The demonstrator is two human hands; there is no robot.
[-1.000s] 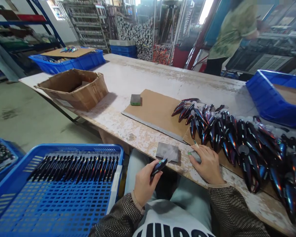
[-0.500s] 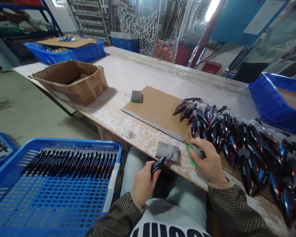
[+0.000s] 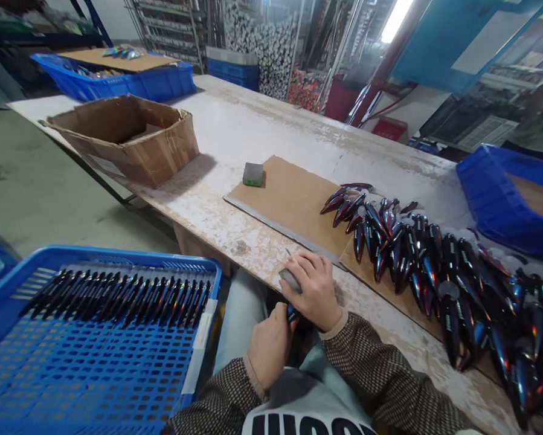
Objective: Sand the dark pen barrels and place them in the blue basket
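Note:
My left hand point(image 3: 269, 344) is closed around a dark glossy tapered piece point(image 3: 292, 313) just below the table edge. My right hand point(image 3: 311, 289) lies over that piece at the edge, fingers curled on a small grey pad point(image 3: 290, 279). A large heap of the same iridescent dark pieces point(image 3: 434, 260) covers the table to my right. In the blue crate point(image 3: 94, 344) at my left, several such pieces point(image 3: 121, 296) lie in a neat row.
A brown board point(image 3: 293, 199) with a grey-green sponge block point(image 3: 253, 174) lies mid-table. An open cardboard box point(image 3: 126, 136) sits to the left, a blue bin point(image 3: 117, 78) behind it, another blue bin point(image 3: 507, 199) at the right. Shelving stands behind.
My right hand has left the heap and the green-backed pad, moved left to the table edge and settled with the grey pad over the piece in my left hand. The camera tilted slightly.

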